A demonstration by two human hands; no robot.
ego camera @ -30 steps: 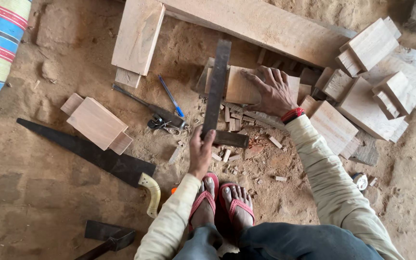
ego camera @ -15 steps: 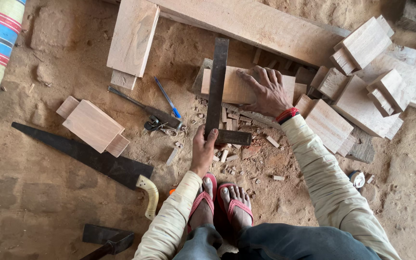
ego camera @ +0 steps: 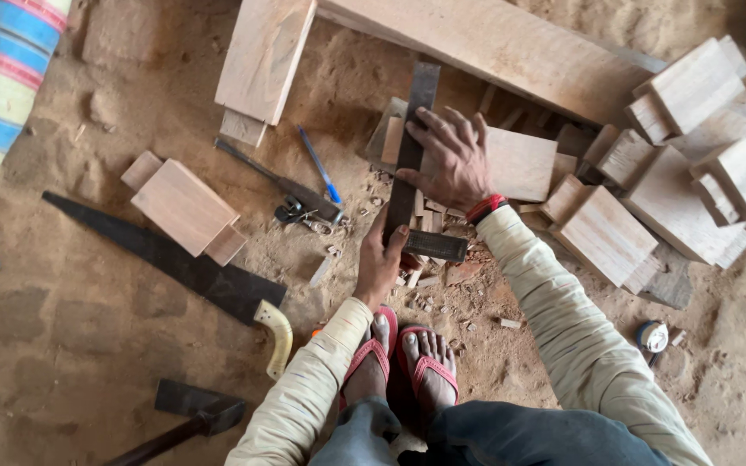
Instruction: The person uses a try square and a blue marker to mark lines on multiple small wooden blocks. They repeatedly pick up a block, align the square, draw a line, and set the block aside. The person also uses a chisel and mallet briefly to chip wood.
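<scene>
On sandy, sawdust-strewn ground, a long timber beam (ego camera: 511, 43) runs across the top, with a broad plank (ego camera: 262, 56) lying just left of it and a heap of cut wooden blocks (ego camera: 692, 155) piled at the right. Left of centre a black handsaw (ego camera: 174, 259) lies slantwise, its pale handle toward the feet, and a squared wooden block (ego camera: 181, 207) rests against its upper edge. Lower left sits a dark hammer-like tool (ego camera: 192, 410). At the middle lies a flat board (ego camera: 515, 162), and across its left end stands a dark try square (ego camera: 412, 164), its long blade pointing away from the person and its short stock near the feet. The right hand (ego camera: 452, 160) lies spread wide, palm down, pressing the blade and the board together. The left hand (ego camera: 382, 263) is closed narrowly on the square's lower end, thumb up along the blade. Red sandals (ego camera: 399, 362) show just below that hand. A blue pen (ego camera: 319, 166) lies left of the square, near a dark metal tool (ego camera: 282, 185), with small wood chips (ego camera: 429, 293) scattered around.
</scene>
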